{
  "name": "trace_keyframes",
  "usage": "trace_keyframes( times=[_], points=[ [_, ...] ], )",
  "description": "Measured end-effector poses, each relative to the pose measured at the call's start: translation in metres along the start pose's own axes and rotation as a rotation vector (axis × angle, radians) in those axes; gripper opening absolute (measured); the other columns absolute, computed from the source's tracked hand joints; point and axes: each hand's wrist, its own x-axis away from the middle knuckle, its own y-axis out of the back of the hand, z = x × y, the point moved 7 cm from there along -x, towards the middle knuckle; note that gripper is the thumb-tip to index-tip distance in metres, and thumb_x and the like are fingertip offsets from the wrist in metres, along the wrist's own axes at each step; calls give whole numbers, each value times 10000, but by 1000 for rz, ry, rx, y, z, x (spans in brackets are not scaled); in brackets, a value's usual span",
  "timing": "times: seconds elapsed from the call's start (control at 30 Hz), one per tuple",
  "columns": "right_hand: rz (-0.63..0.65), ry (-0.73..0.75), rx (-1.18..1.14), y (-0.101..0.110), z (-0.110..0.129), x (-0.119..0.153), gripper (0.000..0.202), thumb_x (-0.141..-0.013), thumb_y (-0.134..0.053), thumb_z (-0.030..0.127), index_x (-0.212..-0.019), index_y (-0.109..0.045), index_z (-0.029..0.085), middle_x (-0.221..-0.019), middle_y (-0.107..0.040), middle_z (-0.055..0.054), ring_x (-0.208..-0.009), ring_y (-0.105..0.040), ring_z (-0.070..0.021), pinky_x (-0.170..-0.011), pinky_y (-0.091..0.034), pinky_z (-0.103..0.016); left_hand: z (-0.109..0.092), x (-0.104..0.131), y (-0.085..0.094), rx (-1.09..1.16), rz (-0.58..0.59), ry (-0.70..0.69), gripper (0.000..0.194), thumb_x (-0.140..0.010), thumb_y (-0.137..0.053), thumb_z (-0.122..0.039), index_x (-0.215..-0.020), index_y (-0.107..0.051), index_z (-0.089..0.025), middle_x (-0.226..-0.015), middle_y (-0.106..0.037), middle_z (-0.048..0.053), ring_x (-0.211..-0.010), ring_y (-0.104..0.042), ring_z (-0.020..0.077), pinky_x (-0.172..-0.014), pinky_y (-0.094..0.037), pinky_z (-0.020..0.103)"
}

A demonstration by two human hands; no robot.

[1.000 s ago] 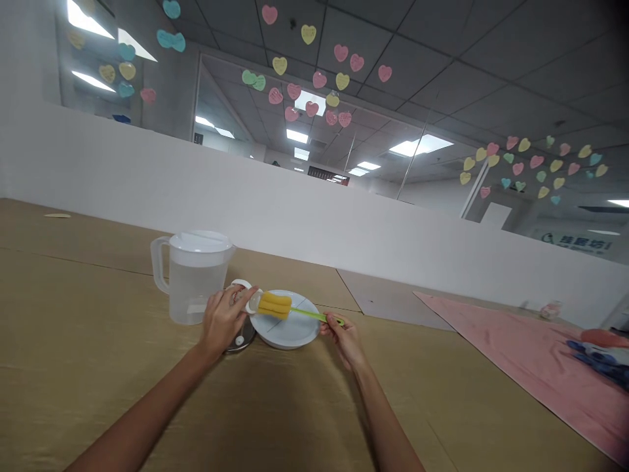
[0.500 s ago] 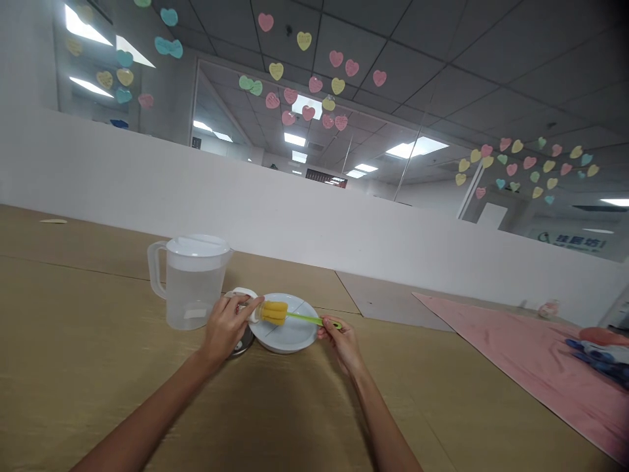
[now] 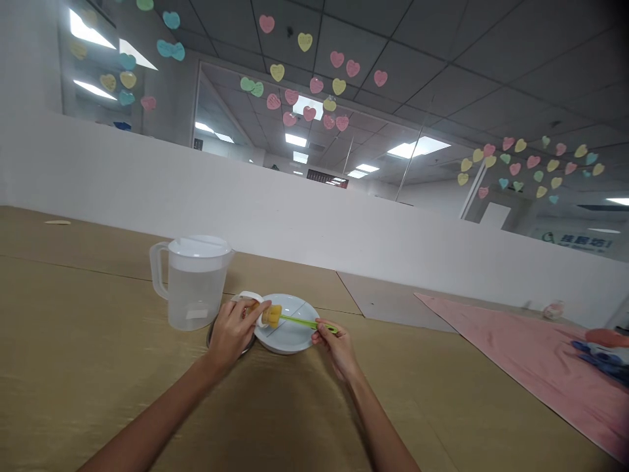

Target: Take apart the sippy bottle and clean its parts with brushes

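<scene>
My left hand (image 3: 230,331) is closed round a small white-rimmed cup (image 3: 251,298), tipped sideways with its mouth to the right. A brush with a yellow sponge head (image 3: 272,316) and a thin green handle (image 3: 299,321) is partly inside the cup's mouth. My right hand (image 3: 335,346) pinches the handle's far end. Both the cup's mouth and the brush are above a white round dish (image 3: 285,339). Under my left hand, a dark round object (image 3: 210,333) shows only in part.
A clear pitcher (image 3: 195,285) with a white lid stands left of the dish. A pink cloth (image 3: 531,360) covers the table's right side, with blue and orange items (image 3: 607,351) on it. A white wall (image 3: 314,226) runs behind the table (image 3: 98,341).
The sponge head has gone further into the cup. My right hand has moved slightly left with the handle, and my left hand slightly right with the cup.
</scene>
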Motion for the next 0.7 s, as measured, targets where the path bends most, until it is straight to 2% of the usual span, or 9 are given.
trace_keyframes(
  times=[0.1, 0.23, 0.37, 0.47, 0.53, 0.63, 0.7],
  points=[
    [24, 2, 21, -3, -4, 2, 334, -531, -824, 368, -772, -735, 155, -549, -671, -24, -507, -600, -130, -580, -498, -257, -7, 1, 2, -12, -7, -35, 495, -797, -460, -28, -1214, -569, -272, -933, -597, 73, -773, -500, 210, -717, -391, 321],
    [57, -32, 10, -8, -8, 4, 314, -519, -832, 332, -754, -742, 144, -526, -660, -26, -491, -593, -133, -556, -507, -258, -28, 0, 5, -26, -25, -167, 460, -839, -464, -59, -1216, -562, -304, -896, -616, 55, -739, -506, 186, -705, -372, 309],
    [-37, 18, -117, 4, -1, -1, 317, -500, -845, 321, -719, -727, 125, -502, -638, -8, -444, -554, -101, -472, -483, -207, -22, -7, 11, -82, -56, -120, 449, -851, -459, -83, -1230, -553, -304, -896, -629, 60, -730, -514, 188, -676, -362, 304],
    [-117, 66, -170, 22, 4, -10, 311, -522, -839, 323, -717, -705, 122, -504, -621, 15, -431, -535, -72, -431, -466, -163, -6, -9, 13, -149, -55, -81, 479, -832, -467, -64, -1227, -556, -319, -922, -644, 61, -734, -523, 199, -672, -359, 312],
    [-199, 113, -217, 41, 8, -16, 294, -541, -829, 324, -719, -683, 140, -515, -613, 34, -431, -535, -59, -415, -464, -138, 6, -7, 13, -182, -49, -58, 491, -830, -465, -55, -1227, -557, -329, -945, -656, 63, -759, -540, 212, -687, -364, 323],
    [-344, 199, -280, 76, 11, -24, 262, -564, -809, 309, -711, -628, 188, -553, -623, 62, -436, -553, -56, -416, -487, -127, 18, 0, 10, -201, -52, -74, 501, -854, -438, -59, -1234, -544, -369, -1007, -665, 57, -881, -567, 229, -776, -374, 348],
    [-419, 235, -300, 97, 8, -27, 259, -568, -797, 288, -691, -588, 197, -547, -619, 74, -438, -565, -55, -426, -502, -118, 18, 3, 7, -198, -43, -113, 505, -865, -434, -68, -1238, -531, -395, -1039, -665, 42, -963, -565, 225, -860, -358, 358]
  ],
)
